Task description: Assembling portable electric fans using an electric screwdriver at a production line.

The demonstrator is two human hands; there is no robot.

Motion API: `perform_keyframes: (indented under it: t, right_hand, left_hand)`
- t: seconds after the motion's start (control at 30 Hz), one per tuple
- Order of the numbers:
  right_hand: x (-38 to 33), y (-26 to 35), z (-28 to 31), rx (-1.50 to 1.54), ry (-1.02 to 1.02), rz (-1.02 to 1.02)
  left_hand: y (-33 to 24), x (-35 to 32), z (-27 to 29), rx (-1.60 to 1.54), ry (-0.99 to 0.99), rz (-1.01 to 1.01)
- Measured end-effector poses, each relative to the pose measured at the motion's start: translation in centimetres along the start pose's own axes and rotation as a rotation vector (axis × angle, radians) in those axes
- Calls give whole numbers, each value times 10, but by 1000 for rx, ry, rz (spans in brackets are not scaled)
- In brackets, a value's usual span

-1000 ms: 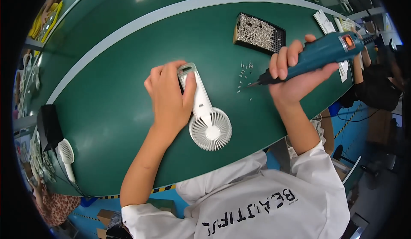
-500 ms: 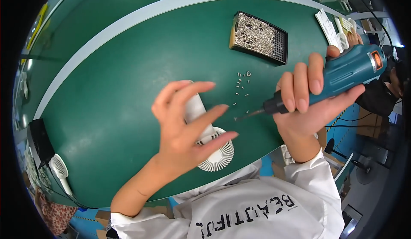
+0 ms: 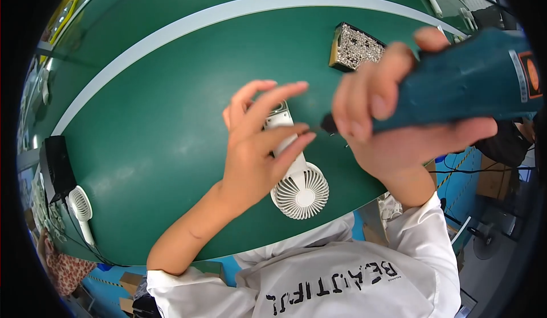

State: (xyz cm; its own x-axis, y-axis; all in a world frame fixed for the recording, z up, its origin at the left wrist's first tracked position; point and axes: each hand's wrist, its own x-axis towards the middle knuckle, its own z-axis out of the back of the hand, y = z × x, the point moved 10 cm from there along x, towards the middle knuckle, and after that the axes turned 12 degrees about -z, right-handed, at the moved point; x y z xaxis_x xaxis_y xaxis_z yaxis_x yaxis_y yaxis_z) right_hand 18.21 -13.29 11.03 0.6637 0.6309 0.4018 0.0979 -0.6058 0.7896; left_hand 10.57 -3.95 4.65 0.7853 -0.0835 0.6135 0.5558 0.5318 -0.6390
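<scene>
Counter: green, with a pale stripe curving across its far side.

Near-left edge: a black box; just beside it, a second white handheld fan lying at the rim.

Your left hand: fingers spread and lifted, fingertips meeting the screwdriver tip above the fan handle. Whether a screw is pinched there cannot be told.

White handheld fan: lying flat near the near edge, about the middle of the counter, round grille toward you, handle pointing away and partly under your left hand.

Small screws: a few loose on the green, just right of the fan handle, largely hidden.

Your right hand: wrapped tight round a teal electric screwdriver, its dark tip pointing left toward the fan handle.

Far right side: a black tray of screws, behind your right hand.
</scene>
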Motion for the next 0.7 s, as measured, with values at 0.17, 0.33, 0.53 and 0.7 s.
perform_keyframes:
  t: [0.17, 0.33, 0.53, 0.7]
  right_hand:
    - [21, -28, -1, -153, 81, 10]
    - [17, -42, 9, -308, -243, -133]
    - [15, -39, 9, -117, -146, -16]
    - [-25, 14, 51, -78, -445, 28]
  left_hand:
    - [22, -8, 5, 89, -25, 144]
    - [27, -12, 5, 67, -51, 161]
    - [34, -15, 1, 38, -70, 214]
    - [27, -15, -4, 92, -5, 127]
